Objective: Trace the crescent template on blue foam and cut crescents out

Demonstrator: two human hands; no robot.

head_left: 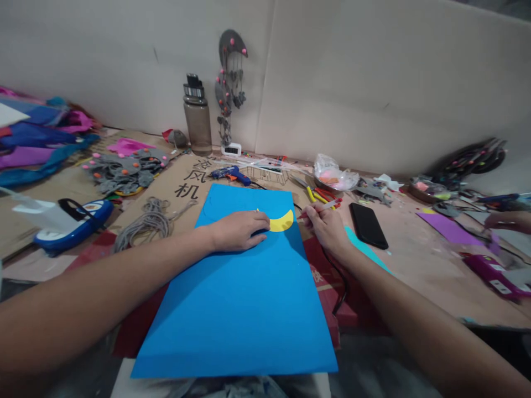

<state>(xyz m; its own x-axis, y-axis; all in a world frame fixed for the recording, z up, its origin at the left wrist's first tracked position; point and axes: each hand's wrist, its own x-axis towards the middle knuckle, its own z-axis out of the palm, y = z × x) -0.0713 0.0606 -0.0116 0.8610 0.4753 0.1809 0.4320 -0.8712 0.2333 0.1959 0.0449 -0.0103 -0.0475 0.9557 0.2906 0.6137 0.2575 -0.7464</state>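
A large blue sheet [244, 309] lies before me, its near end reaching past the table edge. On its upper right part rests a yellow crescent-shaped piece [282, 222]. My left hand [243, 229] lies on the sheet, fingers over the crescent's left end, pressing it down. My right hand [326, 225] pinches a slim, pale pen [331, 204], its point near the crescent's right tip at the sheet's edge. Faint curved outlines show at the sheet's upper left. The left part of the crescent is hidden beneath my fingers.
Behind the sheet are a blue glue gun [232, 174], pliers [319, 194] and a bottle [198, 119]. A black phone [368, 225] lies right; grey cord [145, 224] and a blue power strip [74, 225] lie left. Another person's hand [508, 221] shows at far right, near purple sheets [450, 228].
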